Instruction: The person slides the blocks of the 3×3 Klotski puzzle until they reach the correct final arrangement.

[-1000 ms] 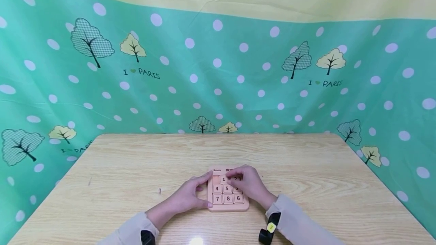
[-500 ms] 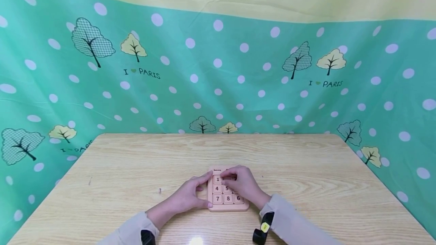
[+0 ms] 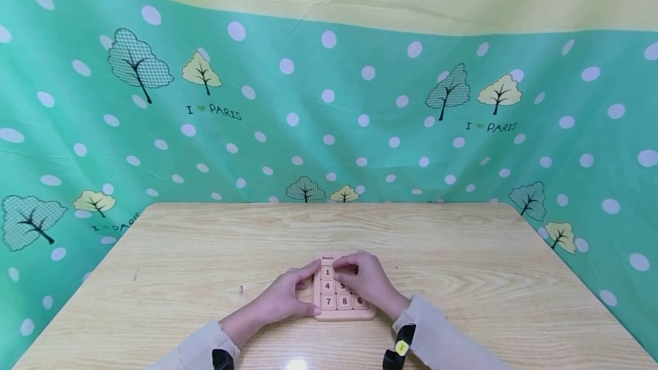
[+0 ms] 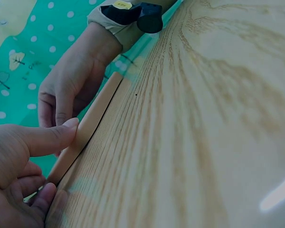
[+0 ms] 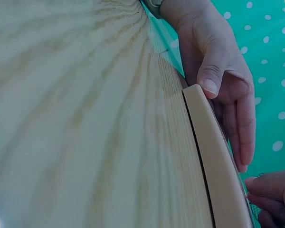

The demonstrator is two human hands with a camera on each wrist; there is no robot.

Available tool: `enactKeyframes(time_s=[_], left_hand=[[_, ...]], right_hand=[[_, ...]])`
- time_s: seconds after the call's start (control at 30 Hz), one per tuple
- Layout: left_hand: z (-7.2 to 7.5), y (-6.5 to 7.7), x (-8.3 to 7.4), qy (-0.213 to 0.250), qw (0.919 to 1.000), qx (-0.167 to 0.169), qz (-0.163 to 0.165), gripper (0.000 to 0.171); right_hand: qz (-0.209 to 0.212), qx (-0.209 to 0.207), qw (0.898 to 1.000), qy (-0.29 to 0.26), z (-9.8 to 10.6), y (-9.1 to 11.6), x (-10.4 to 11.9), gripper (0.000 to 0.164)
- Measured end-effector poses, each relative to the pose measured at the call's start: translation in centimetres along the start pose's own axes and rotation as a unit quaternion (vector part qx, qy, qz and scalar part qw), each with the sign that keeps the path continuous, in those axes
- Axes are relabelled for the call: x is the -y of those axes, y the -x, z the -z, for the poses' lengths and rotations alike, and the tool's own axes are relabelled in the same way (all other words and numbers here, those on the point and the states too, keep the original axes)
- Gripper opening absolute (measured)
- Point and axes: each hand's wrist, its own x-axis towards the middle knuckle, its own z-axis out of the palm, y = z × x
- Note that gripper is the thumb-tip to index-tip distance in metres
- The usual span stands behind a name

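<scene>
A pink number slide puzzle (image 3: 344,315) lies flat on the wooden table, its numbered tiles facing up. My left hand (image 3: 285,297) grips the puzzle's left side, with the thumb at the near corner and the index finger at the far one. Tile 1 (image 3: 327,272) sits in the far left corner. At its right edge are the thumb and index fingertips of my right hand (image 3: 371,281), a small gap between them. That hand covers most of the puzzle's right part. In the right wrist view, the left thumb presses the puzzle's side wall (image 5: 211,147).
Wood-grain table (image 3: 205,261) surrounds the puzzle. Behind it hangs a green polka-dot curtain (image 3: 329,119) with printed trees. A black wrist camera (image 3: 394,358) is strapped at my right sleeve.
My right hand has moved slightly left, and tile 1 has slid left into the corner. Over the last half second little has moved. The left hand stays in place.
</scene>
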Motion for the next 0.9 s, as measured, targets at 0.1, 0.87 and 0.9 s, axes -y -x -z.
enactKeyframes(time_s=[0.1,0.87,0.9], left_hand=[[0.0,0.0,0.0,0.0,1.0,-0.001,-0.001,0.095],[-0.1,0.1,-0.3,0.011,0.9999,-0.002,-0.001,0.095],[-0.1,0.0,-0.3,0.012,0.9999,-0.002,-0.002,0.095]], right_hand=[[0.001,-0.011,1.0,0.002,0.5,0.4,-0.2,0.022],[-0.067,-0.065,0.995,0.024,4.0,2.3,-2.3,0.02],[-0.067,-0.065,0.995,0.023,4.0,2.3,-2.3,0.02]])
